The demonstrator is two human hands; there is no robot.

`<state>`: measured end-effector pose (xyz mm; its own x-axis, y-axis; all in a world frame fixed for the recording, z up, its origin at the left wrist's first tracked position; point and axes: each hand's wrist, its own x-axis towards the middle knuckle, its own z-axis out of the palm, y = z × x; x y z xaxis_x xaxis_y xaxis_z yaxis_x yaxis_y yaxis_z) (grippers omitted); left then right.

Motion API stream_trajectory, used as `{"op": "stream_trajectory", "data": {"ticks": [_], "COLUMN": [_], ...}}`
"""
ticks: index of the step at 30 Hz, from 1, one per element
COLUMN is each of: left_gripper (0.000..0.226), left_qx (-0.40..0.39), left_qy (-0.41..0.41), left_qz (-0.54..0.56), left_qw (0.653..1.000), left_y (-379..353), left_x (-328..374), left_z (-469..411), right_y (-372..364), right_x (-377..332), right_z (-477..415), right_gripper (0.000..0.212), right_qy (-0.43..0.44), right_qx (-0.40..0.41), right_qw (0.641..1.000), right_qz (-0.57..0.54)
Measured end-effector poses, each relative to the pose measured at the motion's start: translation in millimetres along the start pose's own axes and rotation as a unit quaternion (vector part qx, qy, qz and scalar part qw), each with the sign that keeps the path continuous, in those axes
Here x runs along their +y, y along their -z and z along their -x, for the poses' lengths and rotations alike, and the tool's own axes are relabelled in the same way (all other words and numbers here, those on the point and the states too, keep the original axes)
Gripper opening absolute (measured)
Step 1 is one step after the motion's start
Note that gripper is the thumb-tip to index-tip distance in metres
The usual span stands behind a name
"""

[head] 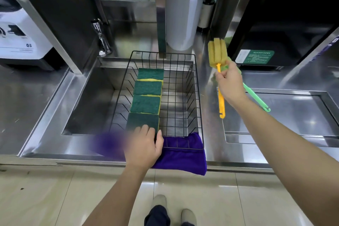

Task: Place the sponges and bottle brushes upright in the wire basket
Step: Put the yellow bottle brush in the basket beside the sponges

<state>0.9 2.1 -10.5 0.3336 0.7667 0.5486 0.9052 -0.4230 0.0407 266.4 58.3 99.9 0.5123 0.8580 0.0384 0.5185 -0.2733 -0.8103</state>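
Four sponges (pixel 146 97) stand in our basket (pixel 198 97), left fingers (pixel 145 129) grasping the nearest sponge (pixel 142 120); right fingers (pixel 219 76) at two o'clock clutch an unplaced brush (pixel 217 51).

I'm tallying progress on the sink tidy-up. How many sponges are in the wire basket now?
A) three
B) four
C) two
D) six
B: four sponges stand in a row along the left side of the wire basket. The left hand grips the nearest one, and the right hand holds the orange bottle brush outside it.
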Motion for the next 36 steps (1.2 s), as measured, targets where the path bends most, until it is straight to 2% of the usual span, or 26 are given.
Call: {"op": "stream_trajectory", "data": {"ticks": [3, 6, 10, 15, 24, 31, 36], "left_gripper": [0.043, 0.041, 0.041, 0.041, 0.038, 0.037, 0.037], "left_qx": [0.005, 0.011, 0.018, 0.021, 0.022, 0.009, -0.006], "left_qy": [0.001, 0.002, 0.001, 0.003, 0.001, 0.000, 0.000], "left_qz": [0.003, 0.004, 0.007, 0.014, 0.029, 0.035, 0.036], "left_qw": [1.000, 1.000, 1.000, 1.000, 0.999, 0.999, 0.999], "left_y": [0, 0, 0, -2, -1, 0, 1], "left_x": [0, 0, 0, 0, 0, -1, -1], "left_z": [0, 0, 0, 1, 0, -1, -2], "right_y": [-20, -43, -77, -113, -154, -162, -148], "right_x": [-12, -20, -25, -20, 1, 7, 1], "right_z": [-1, 5, 18, 37, 36, 32, 25], "right_gripper": [0.051, 0.064, 0.072, 0.071, 0.075, 0.073, 0.076], "right_qy": [0.002, -0.004, -0.038, -0.052, -0.083, -0.040, -0.062], "right_qx": [-0.016, -0.061, -0.131, -0.186, -0.204, -0.200, -0.247], "right_qw": [1.000, 0.998, 0.991, 0.980, 0.974, 0.971, 0.961], "right_qz": [-0.019, -0.007, 0.006, 0.054, 0.048, 0.125, 0.112]}}
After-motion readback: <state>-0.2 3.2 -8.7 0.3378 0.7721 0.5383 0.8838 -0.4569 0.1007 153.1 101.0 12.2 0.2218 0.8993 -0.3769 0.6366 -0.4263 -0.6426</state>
